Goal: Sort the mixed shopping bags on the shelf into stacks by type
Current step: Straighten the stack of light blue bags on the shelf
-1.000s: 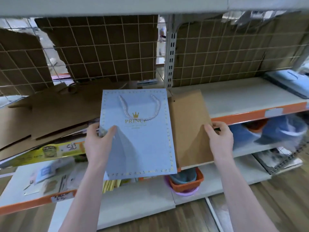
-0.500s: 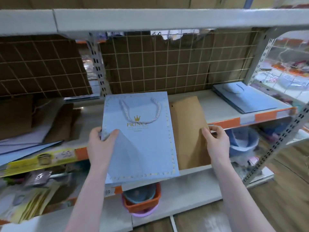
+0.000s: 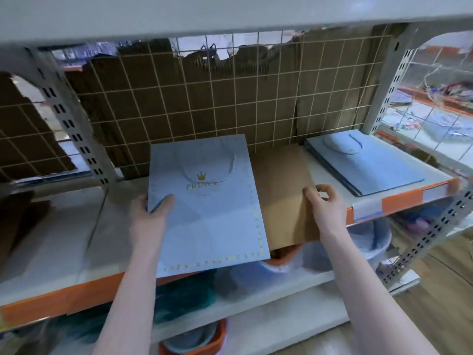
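A light blue gift bag (image 3: 207, 208) with a gold crown, the word PRINCE and a white rope handle lies flat over the front edge of the white shelf (image 3: 64, 242). My left hand (image 3: 151, 216) grips its left edge, thumb on top. Beside it on the right lies a plain brown paper bag (image 3: 281, 190), partly under the blue one. My right hand (image 3: 325, 203) pinches the brown bag's right edge. A stack of light blue bags (image 3: 368, 162) rests at the shelf's far right.
Dark brown bags (image 3: 20, 213) lie at the shelf's left end. A wire grid backed with cardboard (image 3: 204, 103) closes the rear. Grey slotted uprights (image 3: 64, 116) stand at both sides. Below, a lower shelf holds orange and blue plastic tubs (image 3: 281, 260).
The view has swung to the right: the blue stack at the right is now nearer the middle. Both hands keep their hold and have carried the two bags rightward along the shelf.
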{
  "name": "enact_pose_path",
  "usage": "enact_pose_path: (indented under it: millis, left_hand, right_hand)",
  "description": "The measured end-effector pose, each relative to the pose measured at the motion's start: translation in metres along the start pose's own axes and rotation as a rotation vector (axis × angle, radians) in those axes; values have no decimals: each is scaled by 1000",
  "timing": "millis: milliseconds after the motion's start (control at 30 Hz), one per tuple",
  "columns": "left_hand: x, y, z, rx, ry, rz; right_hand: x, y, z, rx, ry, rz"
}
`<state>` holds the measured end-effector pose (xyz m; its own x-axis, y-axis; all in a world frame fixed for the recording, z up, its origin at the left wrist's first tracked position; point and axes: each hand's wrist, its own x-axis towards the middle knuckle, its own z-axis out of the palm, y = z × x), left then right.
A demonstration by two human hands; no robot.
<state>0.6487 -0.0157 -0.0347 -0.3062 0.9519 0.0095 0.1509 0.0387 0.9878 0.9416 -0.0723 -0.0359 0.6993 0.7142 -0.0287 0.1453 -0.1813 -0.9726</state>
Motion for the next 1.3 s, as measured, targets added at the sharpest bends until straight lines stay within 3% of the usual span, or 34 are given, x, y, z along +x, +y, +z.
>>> enact_pose_path:
  millis: [267, 500, 700, 800, 867, 1067, 1300]
  left_hand:
    - [14, 18, 48, 30, 48, -21]
    - [2, 12, 87, 19, 183, -149]
    - [-15, 11, 119, 110, 286, -161]
    - [-26, 9, 128, 151, 290, -122]
    - [-34, 9, 133, 163, 293, -105]
    - [-51, 6, 159, 93, 193, -139]
    - [-79, 17, 206, 54, -17, -189]
  right_hand:
    - [77, -2, 16, -78, -97, 75]
    - [127, 3, 19, -356, -234, 37]
    - [144, 13, 8, -668, -407, -185]
    - [145, 12, -1, -851, -421, -334]
    - [143, 8, -11, -846, -416, -389]
    - [117, -1, -56, -587, -525, -362]
    - [98, 4, -89, -659, -426, -233]
